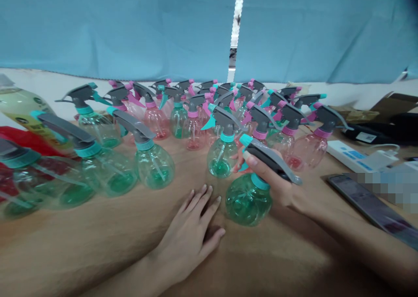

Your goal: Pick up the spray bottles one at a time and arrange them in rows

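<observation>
My right hand [267, 170] is closed around the spray head of a green spray bottle [248, 201], which has a teal collar and nozzle and a grey top. The bottle is a little tilted, and I cannot tell whether its base touches the table. Some of the fingers are hidden behind the spray head. My left hand [192, 231] lies palm down on the wooden table [124, 249], fingers stretched out, just left of that bottle. Right behind the held one stands another green spray bottle [222, 155].
Several green and pink spray bottles [194, 129] crowd the back. More green spray bottles [155, 166] stand at the left, near a large yellowish bottle [26, 109] and something red [19, 138]. At the right lie a phone [365, 201] and a white power strip [351, 155]. A blue curtain [130, 31] hangs behind.
</observation>
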A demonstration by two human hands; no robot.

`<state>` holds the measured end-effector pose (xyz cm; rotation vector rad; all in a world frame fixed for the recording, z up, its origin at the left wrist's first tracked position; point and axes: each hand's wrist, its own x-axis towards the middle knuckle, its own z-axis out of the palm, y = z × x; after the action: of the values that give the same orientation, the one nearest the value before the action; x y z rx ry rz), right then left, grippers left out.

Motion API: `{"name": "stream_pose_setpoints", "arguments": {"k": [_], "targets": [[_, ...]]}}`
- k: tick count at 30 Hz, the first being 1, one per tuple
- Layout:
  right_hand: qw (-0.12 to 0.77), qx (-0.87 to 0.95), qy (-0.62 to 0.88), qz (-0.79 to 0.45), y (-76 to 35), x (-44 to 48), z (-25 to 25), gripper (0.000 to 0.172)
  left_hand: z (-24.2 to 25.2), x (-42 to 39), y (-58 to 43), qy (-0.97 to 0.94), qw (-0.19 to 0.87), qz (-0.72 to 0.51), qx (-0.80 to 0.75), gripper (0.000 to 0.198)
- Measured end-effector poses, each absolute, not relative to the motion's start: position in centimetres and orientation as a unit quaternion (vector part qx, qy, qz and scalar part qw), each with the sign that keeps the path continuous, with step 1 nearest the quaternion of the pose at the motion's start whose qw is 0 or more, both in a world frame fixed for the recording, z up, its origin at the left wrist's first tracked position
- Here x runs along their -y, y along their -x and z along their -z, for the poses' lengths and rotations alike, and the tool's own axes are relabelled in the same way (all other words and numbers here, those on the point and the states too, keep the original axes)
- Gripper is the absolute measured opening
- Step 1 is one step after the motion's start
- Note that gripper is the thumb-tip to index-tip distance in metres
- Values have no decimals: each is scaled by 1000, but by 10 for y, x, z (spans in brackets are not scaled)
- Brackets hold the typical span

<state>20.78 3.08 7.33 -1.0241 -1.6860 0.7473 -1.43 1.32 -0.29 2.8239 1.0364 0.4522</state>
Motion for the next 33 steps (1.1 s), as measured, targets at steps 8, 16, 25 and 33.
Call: {"name": "stream_pose_setpoints", "arguments": {"k": [8, 16, 25, 33], "targets": [[479, 674, 417, -377, -206, -24, -74, 23, 1, -13, 14, -926, 30, -130, -352, 49], [493, 686, 397, -358, -207, -25, -73, 31, 3, -14, 15, -925, 38, -146, -350, 49], [517, 665, 379, -384, -206, -26, -67, 31, 2, -14, 14, -927, 39, -136, -349, 49], [502, 643, 394, -424, -208, -26, -61, 33, 2, -15, 15, -929, 32, -126, -348, 49]]}}
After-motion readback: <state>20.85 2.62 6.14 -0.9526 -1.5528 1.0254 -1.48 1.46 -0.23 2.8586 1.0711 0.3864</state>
